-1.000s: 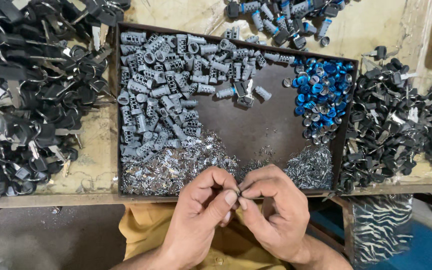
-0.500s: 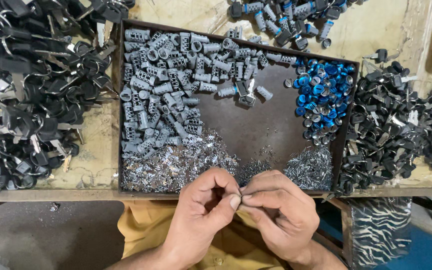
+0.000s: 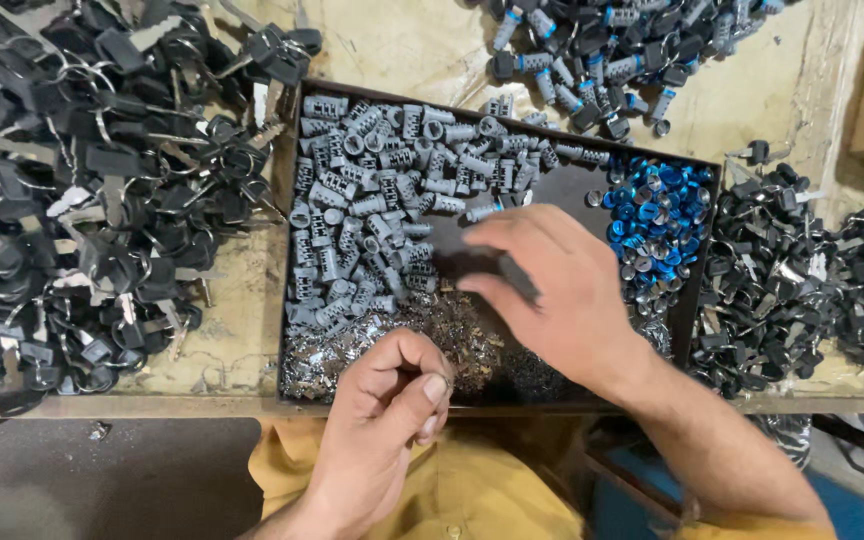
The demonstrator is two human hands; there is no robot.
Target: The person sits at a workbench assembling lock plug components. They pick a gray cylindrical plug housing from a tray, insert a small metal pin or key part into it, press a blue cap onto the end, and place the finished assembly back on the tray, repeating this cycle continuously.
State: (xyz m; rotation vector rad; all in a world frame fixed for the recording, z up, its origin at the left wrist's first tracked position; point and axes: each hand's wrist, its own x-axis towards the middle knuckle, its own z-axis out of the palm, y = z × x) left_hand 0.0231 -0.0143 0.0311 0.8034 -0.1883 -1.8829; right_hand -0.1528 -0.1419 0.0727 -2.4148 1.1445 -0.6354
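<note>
The right hand (image 3: 552,290) reaches over the dark tray (image 3: 697,265), fingers spread loose and blurred, gripping nothing visible, just beside the grey cylinders (image 3: 372,210). The left hand (image 3: 387,405) sits at the tray's near edge, thumb and fingers pinched on a small metal piece (image 3: 443,380), above the silver bits (image 3: 352,345)

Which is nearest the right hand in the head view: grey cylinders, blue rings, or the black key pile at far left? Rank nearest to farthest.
From the right hand:
1. Grey cylinders, in the tray just left of the fingertips.
2. Blue rings, in the tray's right end, a little up and right of the hand.
3. Black key pile, on the bench at far left, outside the tray.
</note>
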